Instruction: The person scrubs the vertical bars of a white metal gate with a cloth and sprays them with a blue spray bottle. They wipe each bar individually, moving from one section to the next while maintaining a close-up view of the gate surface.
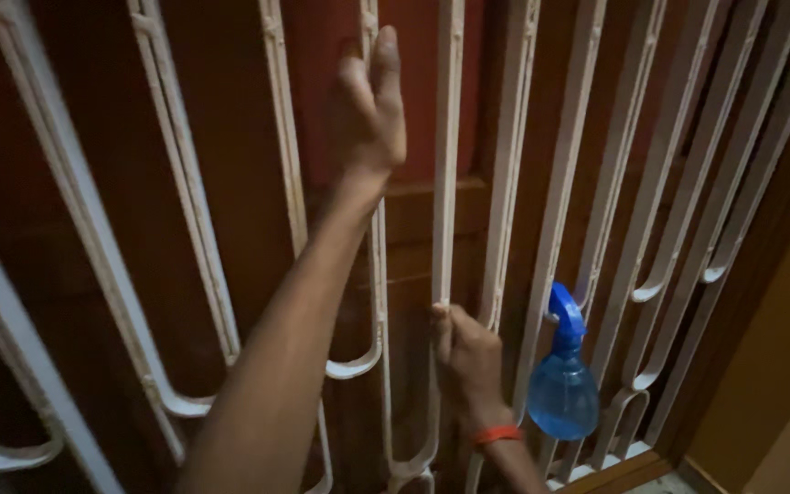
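Nearest the camera, the left arm is stretched upward across the view, and the left hand [372, 105] is laid against one white bar of the metal grille [93, 238], fingers together and extended along the bar rather than curled fully round it. Lower down, the right hand [464, 357], marked by an orange wristband [497, 434], is closed in a fist around a neighbouring bar, just below where that bar is seen to run straight.

Just beside the right hand, a blue spray bottle [563, 389] is hung by its trigger head from a curved part of the grille; it is not touched by either hand. Behind the bars, a dark reddish wooden door [230, 128] is seen, and a yellowish wall [779, 366] is set to the far right.

A risk can be judged here: the bottle is only hooked on, so it could be knocked loose if the bars were shaken or the right wrist were swung sideways. The flat left hand could also be judged liable to slip down the smooth bar.
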